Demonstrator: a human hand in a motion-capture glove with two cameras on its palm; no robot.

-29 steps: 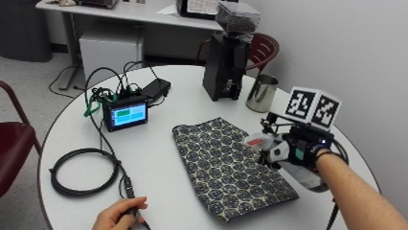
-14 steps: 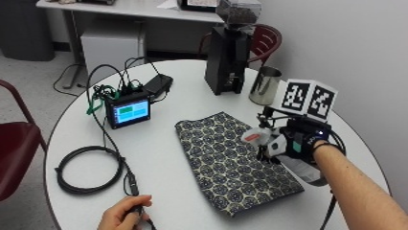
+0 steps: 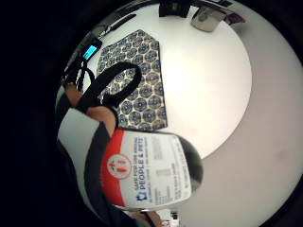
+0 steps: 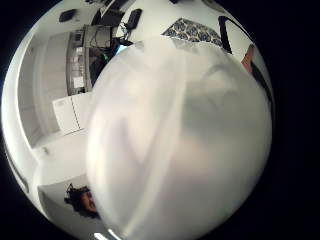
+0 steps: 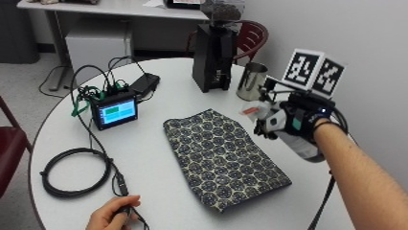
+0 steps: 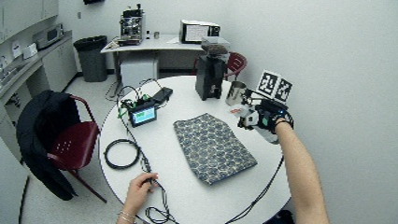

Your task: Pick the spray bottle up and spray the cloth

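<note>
One spray bottle (image 5: pixel 300 139) in the right hand (image 5: pixel 294 122) — apparently lifted — beside one cloth (image 5: pixel 223 155).

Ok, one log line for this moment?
right hand: grips spray bottle | bottle: lifted, beside cloth | cloth: flat on table
</note>
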